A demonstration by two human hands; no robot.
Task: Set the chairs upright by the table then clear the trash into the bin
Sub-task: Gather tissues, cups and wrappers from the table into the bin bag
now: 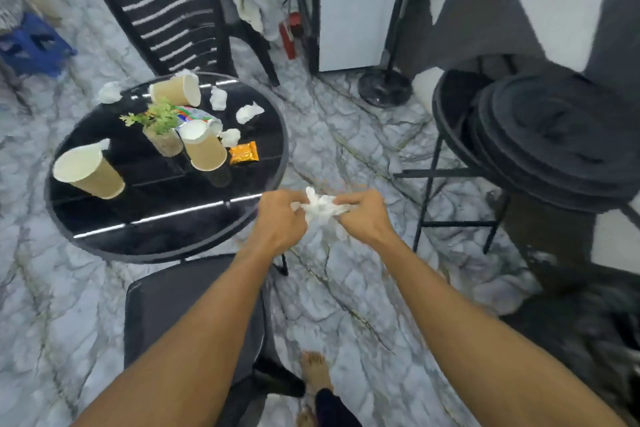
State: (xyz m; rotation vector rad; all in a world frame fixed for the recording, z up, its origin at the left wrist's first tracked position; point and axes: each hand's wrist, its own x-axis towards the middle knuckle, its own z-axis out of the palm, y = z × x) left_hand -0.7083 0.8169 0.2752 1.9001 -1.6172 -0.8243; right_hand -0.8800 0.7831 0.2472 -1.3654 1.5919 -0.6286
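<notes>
Both hands, left (pixel 282 215) and right (pixel 363 215), pinched a crumpled white tissue wad (pixel 320 210) beside the round black glass surface (pixel 104 239). Balling it tight would have kept scraps from dropping before binning.

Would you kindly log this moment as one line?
left hand + right hand: holding tissue wad | table: cups, wrappers remain

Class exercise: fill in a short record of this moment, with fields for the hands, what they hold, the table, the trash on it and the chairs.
hands: left hand and right hand, both gripping one item
held: crumpled white tissue, off the table's edge
table: round, black glass table
trash: three paper cups, tissue wads, orange wrapper
chairs: slatted chair upright; near chair at table
</notes>
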